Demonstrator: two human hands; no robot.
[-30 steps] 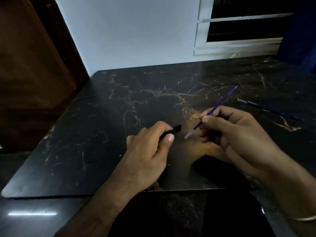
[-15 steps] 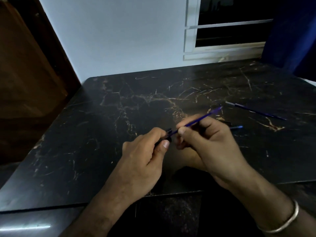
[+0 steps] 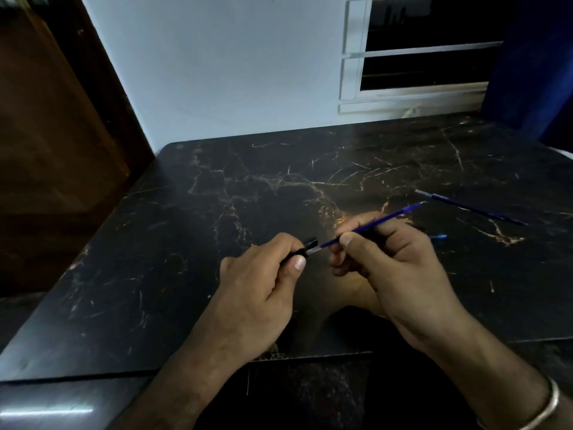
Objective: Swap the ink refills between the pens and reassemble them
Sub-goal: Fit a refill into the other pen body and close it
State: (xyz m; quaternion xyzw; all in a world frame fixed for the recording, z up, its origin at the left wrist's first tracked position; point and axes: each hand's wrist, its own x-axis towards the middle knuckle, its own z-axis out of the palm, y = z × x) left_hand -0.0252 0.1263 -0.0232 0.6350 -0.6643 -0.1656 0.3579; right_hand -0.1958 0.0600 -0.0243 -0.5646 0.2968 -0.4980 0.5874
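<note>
Now the right hand (image 3: 400,271) is pinching a thin blue refill (image 3: 372,224) between thumb and fingers; the left hand (image 3: 257,287) is curling tightly around a black pen barrel (image 3: 305,247), with only its threaded end poking out. A second ago the two parts were apart; now the pale tip of the refill is touching the barrel's open mouth, so the push-in step is starting. The refill is probably needing a straight, gentle slide, or it may bend. Another refill (image 3: 468,207) is lying well apart on the dark tabletop (image 3: 217,187), far to the right; a small blue piece (image 3: 438,236) is peeking out just behind the right hand.
</note>
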